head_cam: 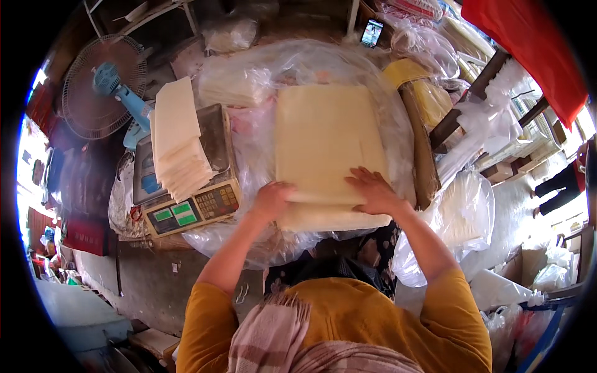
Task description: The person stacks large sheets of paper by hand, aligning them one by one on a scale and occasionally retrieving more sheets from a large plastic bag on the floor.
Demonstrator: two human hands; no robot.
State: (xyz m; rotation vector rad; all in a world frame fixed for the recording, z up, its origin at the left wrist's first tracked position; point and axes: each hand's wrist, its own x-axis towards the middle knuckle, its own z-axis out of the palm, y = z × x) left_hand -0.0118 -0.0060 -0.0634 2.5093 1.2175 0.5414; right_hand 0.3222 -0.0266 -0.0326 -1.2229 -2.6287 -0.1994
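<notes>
A broad stack of thin cream-coloured sheets (pixel 329 135) lies before me on clear plastic film (pixel 254 149). Along its near side, a fold or edge of the upper sheet runs across between my hands, with a lower layer showing below it. My left hand (pixel 273 200) is at the near left corner of the stack, its fingers curled at the sheet's edge. Slight blur hides whether those fingers pinch the sheet. Spread fingers of my right hand (pixel 375 191) rest on top near the right edge, the thumb by the fold.
Left of the stack, a digital scale (pixel 191 214) carries a pile of folded cream sheets (pixel 177 135). Behind it stands a blue fan (pixel 133 100). A cardboard box side (pixel 419 149) borders the right. Beyond are a lit phone (pixel 371 33), bagged sheets (pixel 459 224) and a person's legs (pixel 557 186).
</notes>
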